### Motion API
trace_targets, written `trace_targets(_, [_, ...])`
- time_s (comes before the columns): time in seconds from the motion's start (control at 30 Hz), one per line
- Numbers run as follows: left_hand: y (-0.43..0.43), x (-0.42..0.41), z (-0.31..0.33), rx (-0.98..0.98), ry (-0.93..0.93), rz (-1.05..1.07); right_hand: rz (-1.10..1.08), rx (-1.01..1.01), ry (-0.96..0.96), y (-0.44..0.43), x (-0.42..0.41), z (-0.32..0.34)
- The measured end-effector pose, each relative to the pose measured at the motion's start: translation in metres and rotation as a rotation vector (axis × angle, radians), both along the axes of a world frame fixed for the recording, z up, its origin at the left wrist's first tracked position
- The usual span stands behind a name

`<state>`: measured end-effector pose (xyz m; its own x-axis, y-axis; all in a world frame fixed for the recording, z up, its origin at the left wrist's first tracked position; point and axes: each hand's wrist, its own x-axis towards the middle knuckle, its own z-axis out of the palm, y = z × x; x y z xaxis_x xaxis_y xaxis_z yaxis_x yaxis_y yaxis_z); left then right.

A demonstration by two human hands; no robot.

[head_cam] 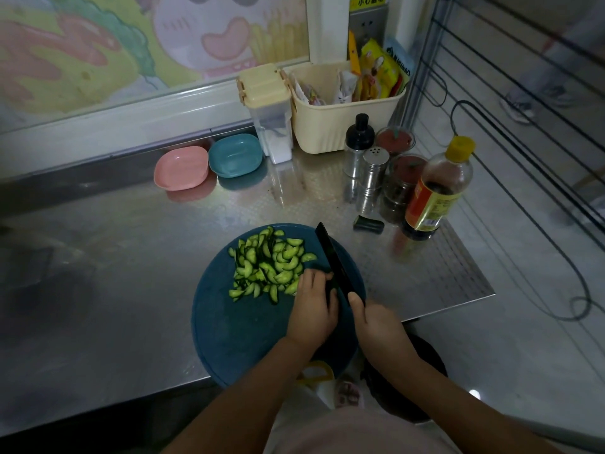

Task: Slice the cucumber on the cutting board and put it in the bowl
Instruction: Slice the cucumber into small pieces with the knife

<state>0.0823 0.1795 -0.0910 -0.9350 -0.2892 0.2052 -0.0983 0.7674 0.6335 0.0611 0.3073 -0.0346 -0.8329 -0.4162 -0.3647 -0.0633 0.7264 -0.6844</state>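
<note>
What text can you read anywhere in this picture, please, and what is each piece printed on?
"小心触电": on the yellow sticker above the wall socket.
Packets in the basket: printed, but too blurred to read.
Bottle label: printed, but too blurred to read.

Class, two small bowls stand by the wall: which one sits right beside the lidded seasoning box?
The teal bowl; the pink bowl lies further left.

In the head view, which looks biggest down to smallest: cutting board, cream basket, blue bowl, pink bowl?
1. cutting board
2. cream basket
3. blue bowl and pink bowl look about alike, so I would not rank them.
</note>
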Motion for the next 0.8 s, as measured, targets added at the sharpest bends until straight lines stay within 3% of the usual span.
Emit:
trace_targets(0.2, [0.0,0.0,0.002,-0.001,0.001,0.005,-0.015,0.063,-0.036,-0.01,-0.004,-0.011])
trace_targets(0.33, [-0.002,0.002,0.001,0.005,0.001,-0.013,-0.07,0.089,0.09,-0.018,-0.01,-0.022])
trace_targets(0.47, [-0.004,0.009,-0.002,-0.035,0.003,-0.054,-0.055,0.1,0.094,-0.014,-0.011,-0.023])
trace_targets(0.8, [-0.003,0.009,0.0,-0.042,-0.041,-0.022,-0.055,-0.038,0.031,0.001,-0.004,-0.009])
